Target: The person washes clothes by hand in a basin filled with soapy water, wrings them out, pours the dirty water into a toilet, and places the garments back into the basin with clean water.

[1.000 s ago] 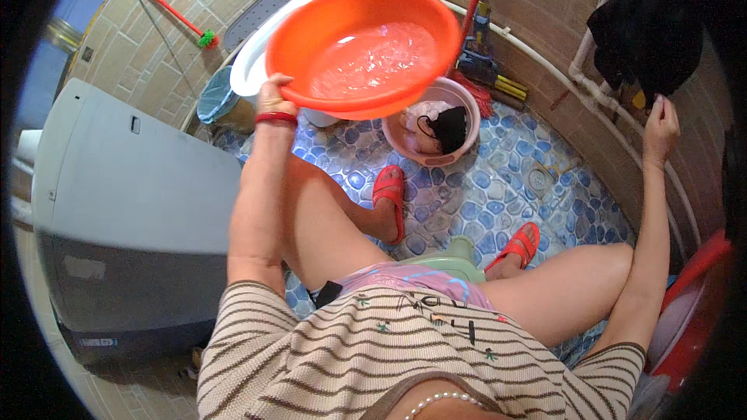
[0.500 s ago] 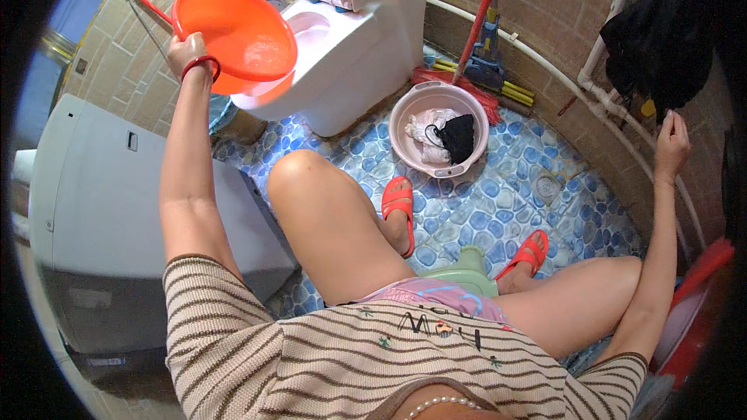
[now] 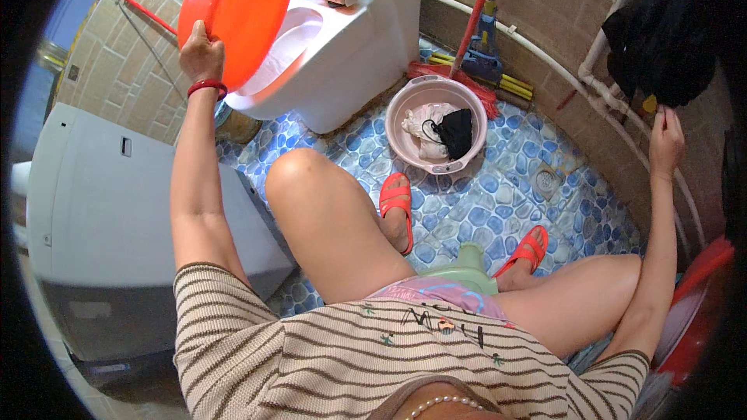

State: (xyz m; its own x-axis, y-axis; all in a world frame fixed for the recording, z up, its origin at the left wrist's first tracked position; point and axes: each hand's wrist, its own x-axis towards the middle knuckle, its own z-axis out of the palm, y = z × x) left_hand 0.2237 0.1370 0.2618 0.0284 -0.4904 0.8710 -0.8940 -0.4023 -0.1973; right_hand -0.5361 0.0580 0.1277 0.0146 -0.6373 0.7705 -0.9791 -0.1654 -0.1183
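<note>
An orange plastic basin [image 3: 249, 23] hangs tipped steeply on its side over the white toilet [image 3: 327, 54], its inside turned toward the bowl. My left hand [image 3: 201, 56], with a red bangle at the wrist, is closed round the basin's near rim. Far to the right, my right hand [image 3: 667, 144] is raised by the wall, fingers pressed together at the lower edge of a hanging black cloth [image 3: 657, 43]. A small yellow piece [image 3: 649, 104] shows beside those fingertips. What they grip, if anything, is too dark to make out.
A pale pink basin [image 3: 397, 136] with white and black cloth stands on the blue pebble-patterned floor. Behind it lean a red broom [image 3: 476, 23] and a blue-yellow mop [image 3: 489, 54]. White pipes [image 3: 560, 70] follow the wall. A grey appliance [image 3: 101, 218] stands left; a green stool [image 3: 467, 274] is under me.
My left hand has tipped the orange basin further upright and raised it slightly; the water seen inside it before no longer shows. My right hand has shifted slightly left.
</note>
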